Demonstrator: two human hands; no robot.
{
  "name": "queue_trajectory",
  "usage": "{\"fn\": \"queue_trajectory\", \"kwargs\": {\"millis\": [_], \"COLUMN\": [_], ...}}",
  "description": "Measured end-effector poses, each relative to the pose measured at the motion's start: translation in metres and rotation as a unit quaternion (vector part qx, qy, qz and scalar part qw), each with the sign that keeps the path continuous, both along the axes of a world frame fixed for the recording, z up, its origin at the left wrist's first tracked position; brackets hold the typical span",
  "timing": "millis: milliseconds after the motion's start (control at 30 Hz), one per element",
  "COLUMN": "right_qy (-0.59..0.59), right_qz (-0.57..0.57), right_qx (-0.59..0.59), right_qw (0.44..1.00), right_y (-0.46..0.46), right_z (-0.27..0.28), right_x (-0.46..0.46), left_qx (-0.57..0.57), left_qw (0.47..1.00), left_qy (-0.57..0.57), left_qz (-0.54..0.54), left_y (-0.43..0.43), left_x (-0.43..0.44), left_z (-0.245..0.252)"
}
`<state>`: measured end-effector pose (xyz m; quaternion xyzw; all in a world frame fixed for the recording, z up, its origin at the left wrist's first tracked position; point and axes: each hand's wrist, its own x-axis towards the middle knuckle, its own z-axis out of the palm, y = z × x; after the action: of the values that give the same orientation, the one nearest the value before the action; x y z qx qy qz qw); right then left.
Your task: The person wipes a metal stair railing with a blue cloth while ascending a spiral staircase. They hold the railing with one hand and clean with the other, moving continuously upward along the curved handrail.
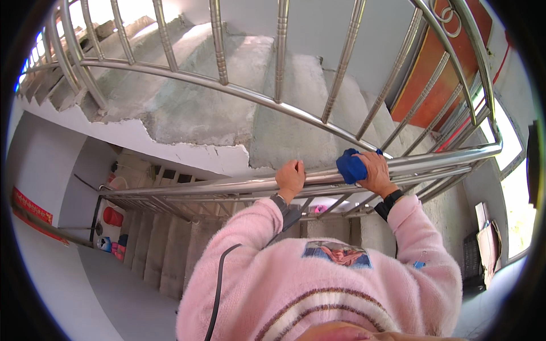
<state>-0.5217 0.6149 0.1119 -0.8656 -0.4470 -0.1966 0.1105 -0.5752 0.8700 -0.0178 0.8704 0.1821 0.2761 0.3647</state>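
Observation:
A polished metal handrail (pixel 322 176) runs across the stairwell in front of me. My right hand (pixel 378 173) presses a blue cloth (pixel 352 166) against the rail, and the cloth bunches out to the left of its fingers. Further left, my left hand (pixel 291 179) is closed around the same rail; the underside of its grip is hidden. Dark bands circle both wrists.
Concrete steps (pixel 294 98) rise behind upper metal balusters (pixel 281 51). More steps (pixel 160 251) descend below the rail. A red bucket (pixel 112 216) stands at lower left. At right are a dark crate (pixel 471 258) and cardboard (pixel 489 247). A black cable (pixel 219 277) crosses my sleeve.

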Motion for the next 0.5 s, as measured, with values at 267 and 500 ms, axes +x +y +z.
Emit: {"fn": "queue_trajectory", "kwargs": {"millis": [267,500], "right_qy": [-0.011,-0.021], "right_qz": [-0.050,-0.072], "right_qx": [0.006,0.014], "right_qw": [0.999,0.997], "right_y": [0.001,0.005], "right_z": [-0.009,-0.008], "right_x": [0.005,0.001], "left_qx": [0.008,-0.016], "left_qw": [0.997,0.998], "left_qy": [-0.068,-0.041], "left_qz": [-0.026,-0.044], "left_y": [0.000,0.002], "left_x": [-0.005,-0.009], "left_z": [0.001,0.007]}}
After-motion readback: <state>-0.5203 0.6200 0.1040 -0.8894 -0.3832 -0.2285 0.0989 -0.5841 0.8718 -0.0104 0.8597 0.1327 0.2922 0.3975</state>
